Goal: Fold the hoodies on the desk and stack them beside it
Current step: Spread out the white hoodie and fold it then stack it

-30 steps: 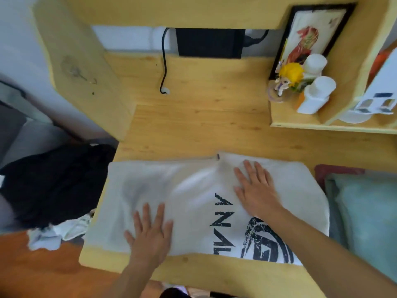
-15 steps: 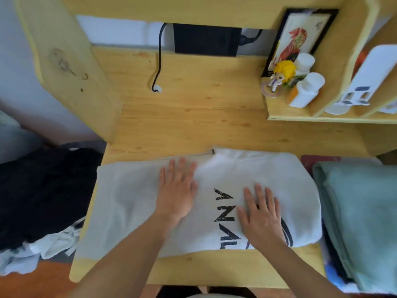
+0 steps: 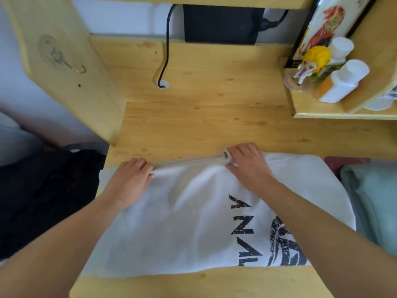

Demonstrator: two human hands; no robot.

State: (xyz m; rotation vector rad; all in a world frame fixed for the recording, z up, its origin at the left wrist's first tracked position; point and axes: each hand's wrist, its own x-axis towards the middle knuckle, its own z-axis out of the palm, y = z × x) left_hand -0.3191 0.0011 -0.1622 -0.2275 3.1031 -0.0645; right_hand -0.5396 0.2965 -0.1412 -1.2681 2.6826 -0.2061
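Behind the small side shelf (image 3: 335, 114): a framed picture (image 3: 328, 22); on it: a yellow-haired figurine (image 3: 311, 63) and two white bottles (image 3: 343, 80); well to its left: a black box (image 3: 221, 24), a black cable (image 3: 166, 48) dropping into a hole, and a wooden side panel (image 3: 64, 67) with a metal hook (image 3: 80, 69).

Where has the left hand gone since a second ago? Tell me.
Yes: the left hand moved from the desk's near edge to the white hoodie's far edge.
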